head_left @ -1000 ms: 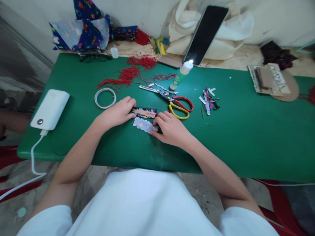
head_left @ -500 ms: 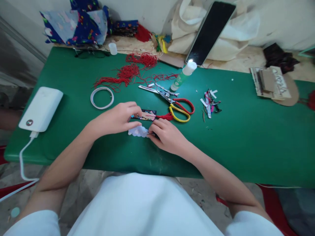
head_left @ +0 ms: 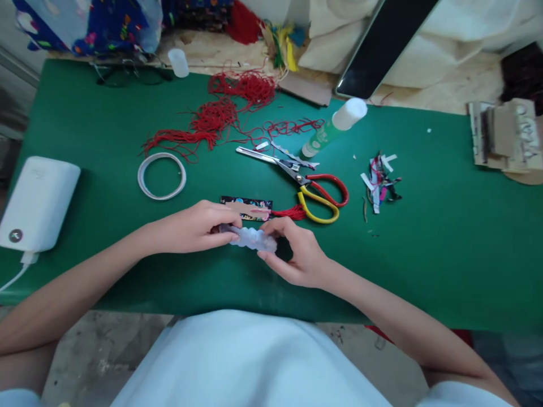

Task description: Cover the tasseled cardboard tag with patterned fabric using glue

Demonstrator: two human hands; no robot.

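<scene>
Scalloped strip [head_left: 253,239] pinched in left hand [head_left: 202,227]; right hand [head_left: 302,251] spread; green tabletop [head_left: 432,237], grey floor [head_left: 99,356].

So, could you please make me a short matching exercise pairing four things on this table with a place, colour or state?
Things
1. scissors
2. scalloped strip
3. power bank
4. threads

Descriptions
A. between the left hand and the right hand
B. red and tangled
C. lying with one red and one yellow handle
D. white, with a cable plugged in

Pairs: 1-C, 2-A, 3-D, 4-B
</scene>
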